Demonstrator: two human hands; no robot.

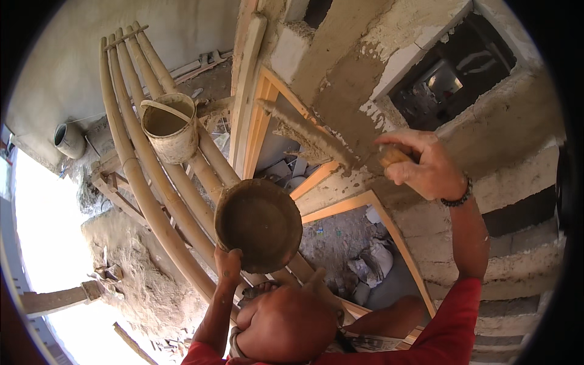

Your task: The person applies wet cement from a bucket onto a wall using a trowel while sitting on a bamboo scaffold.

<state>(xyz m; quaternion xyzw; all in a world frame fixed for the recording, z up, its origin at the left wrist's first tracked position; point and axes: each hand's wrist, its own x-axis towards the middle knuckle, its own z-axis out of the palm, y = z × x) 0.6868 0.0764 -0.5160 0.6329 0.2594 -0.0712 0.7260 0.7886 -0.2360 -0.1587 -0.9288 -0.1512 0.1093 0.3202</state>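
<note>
My left hand is closed on the near rim of a round, shallow basin, its inside coated with grey-brown mortar. Up against the wall on the right, my right hand grips the wooden handle of a trowel. A long, mortar-caked strip, apparently its blade, reaches leftward in front of the wooden frame. Darker, wet-looking mortar covers part of the wall beside it. Farther off, a mortar-smeared bucket with a raised handle stands on the bamboo poles.
The bamboo poles form a raised platform beneath me, carried on a wooden trestle. Orange-brown wooden frames edge openings in the wall, with rubble and sacks below. A window opening lies at upper right. Another bucket rests at far left.
</note>
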